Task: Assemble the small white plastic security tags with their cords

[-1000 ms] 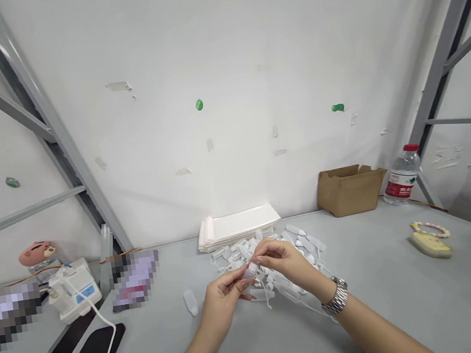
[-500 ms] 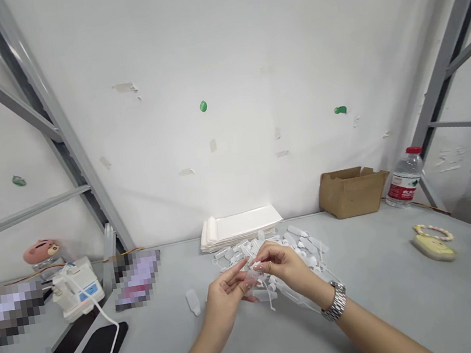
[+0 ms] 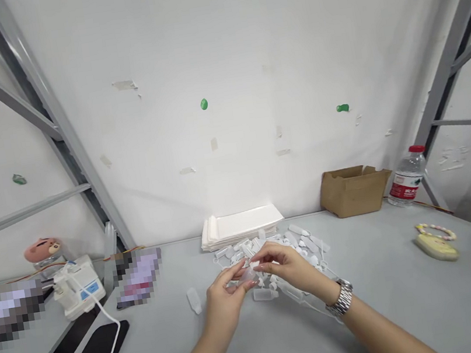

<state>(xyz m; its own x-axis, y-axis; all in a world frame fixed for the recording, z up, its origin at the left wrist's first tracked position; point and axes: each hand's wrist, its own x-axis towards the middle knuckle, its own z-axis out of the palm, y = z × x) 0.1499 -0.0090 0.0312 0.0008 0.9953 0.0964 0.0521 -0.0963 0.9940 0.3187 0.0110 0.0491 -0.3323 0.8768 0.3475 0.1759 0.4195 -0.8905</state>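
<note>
Grey tabletop (image 3: pixel 396 306) runs along a white wall (image 3: pixel 222 84), with a heap of small translucent plastic bottles (image 3: pixel 303 243) lying just before a stack of white paper sleeves (image 3: pixel 241 227). Above the heap, the left hand (image 3: pixel 225 302) and right hand (image 3: pixel 287 266) are together, both pinching one small bottle (image 3: pixel 248 276); a loose bottle (image 3: pixel 194 300) lies apart, beyond the left hand.

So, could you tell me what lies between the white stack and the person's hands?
The head view shows a heap of small translucent plastic bottles between the white stack and the left hand and right hand.
</note>
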